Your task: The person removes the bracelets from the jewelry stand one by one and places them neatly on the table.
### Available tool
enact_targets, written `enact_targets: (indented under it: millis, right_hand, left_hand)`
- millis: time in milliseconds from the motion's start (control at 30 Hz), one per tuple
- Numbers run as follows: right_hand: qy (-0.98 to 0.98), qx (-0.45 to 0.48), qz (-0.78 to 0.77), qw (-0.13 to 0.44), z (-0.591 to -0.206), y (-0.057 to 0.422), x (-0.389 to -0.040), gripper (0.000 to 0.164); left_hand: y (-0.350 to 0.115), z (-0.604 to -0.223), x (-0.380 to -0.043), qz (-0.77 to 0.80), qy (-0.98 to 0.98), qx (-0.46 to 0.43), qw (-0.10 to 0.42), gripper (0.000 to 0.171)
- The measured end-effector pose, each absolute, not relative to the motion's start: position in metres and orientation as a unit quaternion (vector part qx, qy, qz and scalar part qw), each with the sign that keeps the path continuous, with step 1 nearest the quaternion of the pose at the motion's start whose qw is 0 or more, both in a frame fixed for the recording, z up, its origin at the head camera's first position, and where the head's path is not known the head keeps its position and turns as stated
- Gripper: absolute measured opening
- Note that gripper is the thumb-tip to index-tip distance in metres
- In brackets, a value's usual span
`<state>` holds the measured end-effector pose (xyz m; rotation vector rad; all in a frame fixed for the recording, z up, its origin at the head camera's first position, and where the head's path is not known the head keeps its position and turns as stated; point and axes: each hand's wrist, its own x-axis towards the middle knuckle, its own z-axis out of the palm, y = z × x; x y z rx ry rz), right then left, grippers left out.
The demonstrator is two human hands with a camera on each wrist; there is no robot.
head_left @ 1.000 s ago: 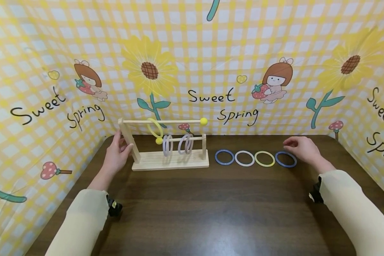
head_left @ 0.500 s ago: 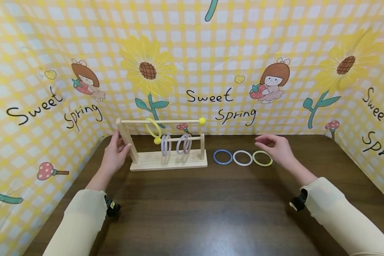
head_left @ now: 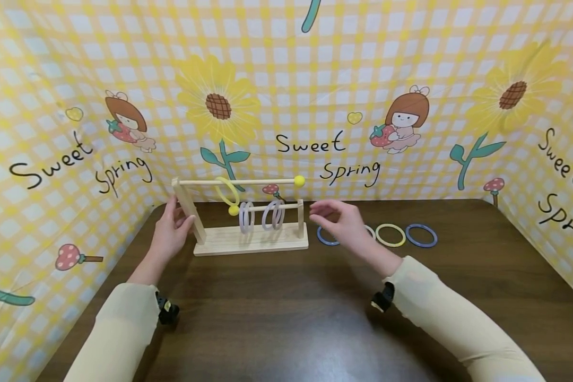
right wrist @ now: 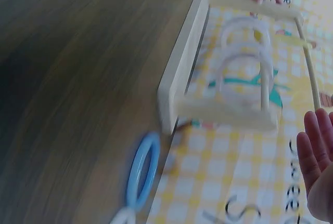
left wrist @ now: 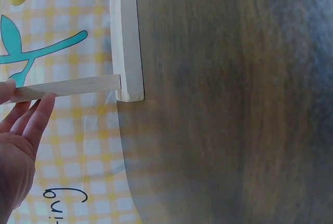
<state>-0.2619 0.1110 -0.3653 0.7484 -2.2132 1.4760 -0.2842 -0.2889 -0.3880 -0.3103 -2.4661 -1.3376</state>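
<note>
In the head view my left hand pinches the tall post of a wooden ring stand, thumb on one side and fingers on the other. A yellow ring hangs on the stand's upper rod. Several pale lavender rings hang on the lower rod. My right hand, fingers loosely bent and holding nothing, hovers just right of the short post. It partly covers a blue ring and a white ring on the table.
Farther right on the brown table lie a yellow ring and another blue ring, in line with the others. A checked cloth with flowers and lettering rises behind the table and at both sides.
My right hand has swept left from the far blue ring, over the row of rings, to beside the stand. The rings stay on the table. My left hand keeps its grip on the post.
</note>
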Motion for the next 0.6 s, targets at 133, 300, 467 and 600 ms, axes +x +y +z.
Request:
enact_targets:
  millis: [133, 300, 467, 600]
  right_hand:
    - [-0.767, 0.282, 0.544, 0.19, -0.368, 0.079, -0.266, 0.017]
    - [-0.753, 0.263, 0.575, 0.181, -0.37, 0.044, -0.272, 0.017]
    - [-0.751, 0.252, 0.583, 0.18, -0.367, 0.013, -0.278, 0.017]
    - [-0.755, 0.246, 0.581, 0.179, -0.365, -0.006, -0.283, 0.019]
  left_hand:
    - [-0.29, -0.39, -0.283, -0.463, -0.866, -0.107, 0.157, 0.066]
    - [-0.29, -0.392, -0.283, -0.468, -0.861, -0.112, 0.163, 0.066]
    - [-0.29, -0.391, -0.285, -0.471, -0.859, -0.115, 0.161, 0.069]
    - [-0.289, -0.39, -0.285, -0.471, -0.86, -0.114, 0.16, 0.069]
